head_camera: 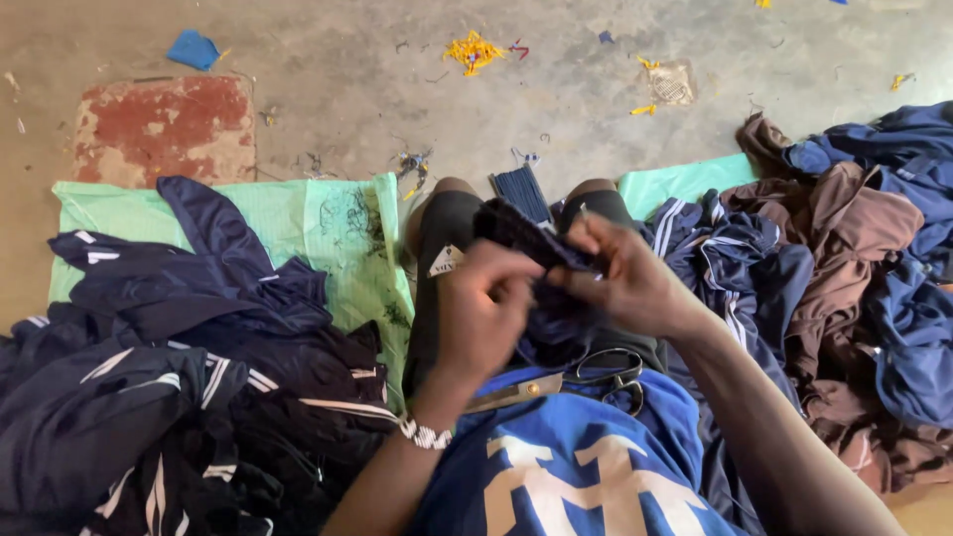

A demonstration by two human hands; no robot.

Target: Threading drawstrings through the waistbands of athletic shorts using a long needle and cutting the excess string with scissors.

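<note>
I sit on the floor with my legs stretched out. My left hand (pixel 483 310) and my right hand (pixel 625 278) both pinch a small dark navy piece of cloth (pixel 516 230) held over my lap. The fingers of my right hand seem to hold something thin at the cloth's edge, too small to make out. A pair of scissors (pixel 581 379) lies on my blue shirt just under my hands, blades pointing left. A beaded band circles my left wrist.
A heap of dark navy garments with white stripes (pixel 169 387) lies on my left over a green sheet (pixel 328 223). Brown and blue clothes (pixel 864 268) pile up on my right. Thread scraps (pixel 473 50) and a floor drain (pixel 673 83) dot the concrete ahead.
</note>
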